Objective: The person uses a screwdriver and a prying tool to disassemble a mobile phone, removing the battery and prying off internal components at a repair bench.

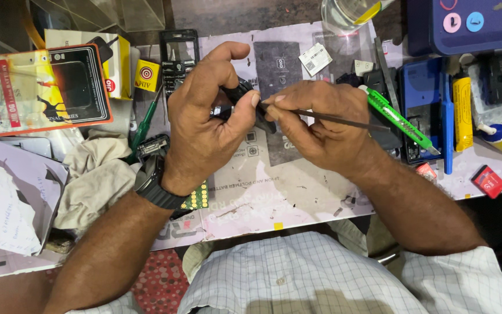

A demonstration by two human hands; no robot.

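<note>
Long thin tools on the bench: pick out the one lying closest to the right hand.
The green utility knife, lying diagonally beside the right hand. The green-handled screwdriver lies left of the left hand, and the blue tool lies farther right.

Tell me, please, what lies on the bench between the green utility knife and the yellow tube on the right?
In the head view, a blue phone body and a thin blue tool lie between the green utility knife and the yellow tube.

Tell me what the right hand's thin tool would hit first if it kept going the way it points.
The small black part pinched in the left hand; the right hand aims the thin dark tool at it, the tip apparently already touching.
</note>
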